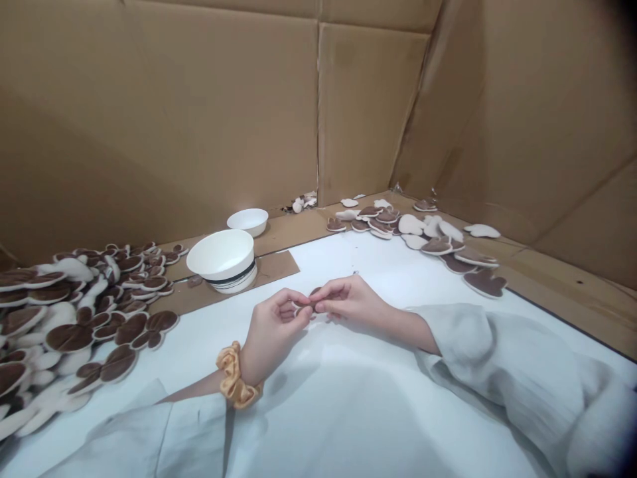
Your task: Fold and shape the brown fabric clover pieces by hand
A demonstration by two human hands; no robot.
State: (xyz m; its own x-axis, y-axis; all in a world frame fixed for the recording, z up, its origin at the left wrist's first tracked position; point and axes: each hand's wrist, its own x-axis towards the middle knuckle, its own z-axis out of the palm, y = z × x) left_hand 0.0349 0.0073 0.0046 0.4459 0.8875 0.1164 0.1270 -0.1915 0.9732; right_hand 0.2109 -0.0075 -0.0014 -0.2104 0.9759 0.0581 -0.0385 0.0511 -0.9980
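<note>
Both hands meet over the white tabletop, pinching a small brown fabric piece with a pale edge (315, 291) between the fingertips. My left hand (276, 325), with a gold scrunchie (237, 377) around the wrist, grips it from the left. My right hand (354, 302) comes in from the right, thumb and fingers closed on the same piece. Most of the piece is covered by the fingers, so its full shape is hidden.
Brown-and-white fabric pieces (119, 362) lie heaped at the left. More such pieces (438, 245) spread along the back right. A large white bowl with a black band (221, 259) and a smaller white bowl (247, 220) stand behind my hands. Cardboard walls (223, 113) enclose the table.
</note>
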